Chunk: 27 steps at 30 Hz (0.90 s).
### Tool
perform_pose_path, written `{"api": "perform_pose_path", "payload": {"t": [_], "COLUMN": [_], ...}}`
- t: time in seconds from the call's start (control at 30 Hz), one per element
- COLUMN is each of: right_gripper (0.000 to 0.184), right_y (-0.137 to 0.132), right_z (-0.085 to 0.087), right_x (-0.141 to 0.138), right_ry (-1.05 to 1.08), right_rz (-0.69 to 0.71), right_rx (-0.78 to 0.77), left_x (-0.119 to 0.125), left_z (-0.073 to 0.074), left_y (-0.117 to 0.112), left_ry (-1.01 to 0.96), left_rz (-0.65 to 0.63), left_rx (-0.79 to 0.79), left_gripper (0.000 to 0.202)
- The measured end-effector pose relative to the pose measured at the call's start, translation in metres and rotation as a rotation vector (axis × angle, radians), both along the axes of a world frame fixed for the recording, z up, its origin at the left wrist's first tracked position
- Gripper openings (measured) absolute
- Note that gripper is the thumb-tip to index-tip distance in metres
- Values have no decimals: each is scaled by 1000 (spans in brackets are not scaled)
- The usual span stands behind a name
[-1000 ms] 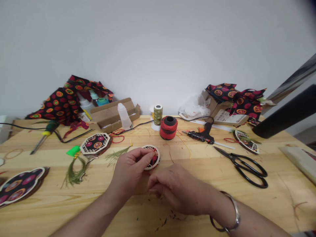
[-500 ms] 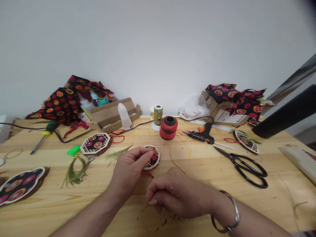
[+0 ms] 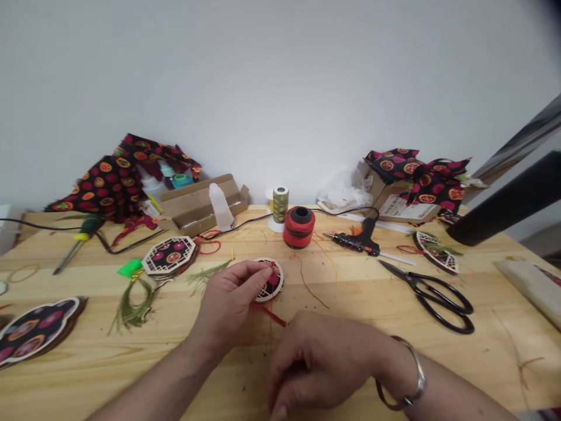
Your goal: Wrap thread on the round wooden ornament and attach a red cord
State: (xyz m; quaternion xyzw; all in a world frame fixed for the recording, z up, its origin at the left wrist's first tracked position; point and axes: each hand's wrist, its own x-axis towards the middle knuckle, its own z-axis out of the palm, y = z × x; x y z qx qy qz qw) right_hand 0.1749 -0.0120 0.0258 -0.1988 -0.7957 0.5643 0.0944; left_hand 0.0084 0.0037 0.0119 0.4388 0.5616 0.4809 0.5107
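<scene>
A round wood-framed ornament [image 3: 276, 286] with dark patterned fabric lies on the table, partly covered by my left hand [image 3: 236, 298]. My left thumb and forefinger pinch a small red cord [image 3: 274, 269] at its face. Below it a flat red strip [image 3: 274, 316] sticks out toward my other hand. My right hand [image 3: 318, 362], with a bracelet at the wrist, is closed lower down, nearer to me. A thin, faint red thread [image 3: 271, 304] runs from the ornament down toward its curled fingers; the fingertips are partly hidden.
Behind the hands stand a red-and-black thread spool [image 3: 300, 228] and an olive spool [image 3: 281, 204]. To the right are a glue gun [image 3: 363, 240] and black scissors [image 3: 433, 295]. An octagonal ornament [image 3: 170, 257], a green tassel [image 3: 134, 301] and a screwdriver [image 3: 76, 242] lie left.
My right hand has moved down and slightly right, toward me, uncovering more of the red strip. My left hand keeps its pinch at the round ornament.
</scene>
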Motion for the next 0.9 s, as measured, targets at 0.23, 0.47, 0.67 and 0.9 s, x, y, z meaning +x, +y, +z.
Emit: {"api": "perform_pose_path", "payload": {"t": [0.23,0.47,0.67,0.9], "right_gripper": [28,36,36,26], "right_y": [16,21,22,26], "right_z": [-12,-20,-21,-21], "right_x": [-5,-11,-13,-12], "right_ry": [315,542,495,483], "right_rz": [-834,-699,-722,-844], "right_rx": [56,-499,-545,-546], "left_x": [0,4,4,1], "left_z": [-6,0,1,-2], "left_y": [0,-6,-7,-5], "left_ry": [-160,-8,-72,114], "left_rz": [-50,-96,-246,-193], "left_rx": [4,63,22,100], "left_gripper": [14,10,16,12]}}
